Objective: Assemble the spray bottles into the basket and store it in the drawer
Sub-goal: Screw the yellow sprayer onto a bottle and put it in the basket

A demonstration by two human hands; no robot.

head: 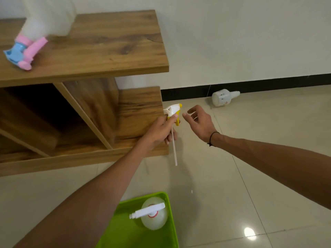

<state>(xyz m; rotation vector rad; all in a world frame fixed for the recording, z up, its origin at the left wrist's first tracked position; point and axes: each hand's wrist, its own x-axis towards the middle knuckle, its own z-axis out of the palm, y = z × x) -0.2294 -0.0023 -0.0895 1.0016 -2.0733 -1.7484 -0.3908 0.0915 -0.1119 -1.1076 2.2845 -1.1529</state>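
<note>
My left hand grips a white and yellow spray head, its long white dip tube hanging down. Just right of it, my right hand hovers with fingers spread and holds nothing. A headless white bottle lies on its side on the floor near the wall, beyond my right hand. At the bottom, a green basket holds an upright clear bottle with a white spray head. A white bottle with a pink and blue spray head lies on the cabinet top at left.
A wooden cabinet with open compartments stands at left, its lower shelf right behind my left hand. Pale floor tiles spread to the right. A white wall with a black skirting runs behind.
</note>
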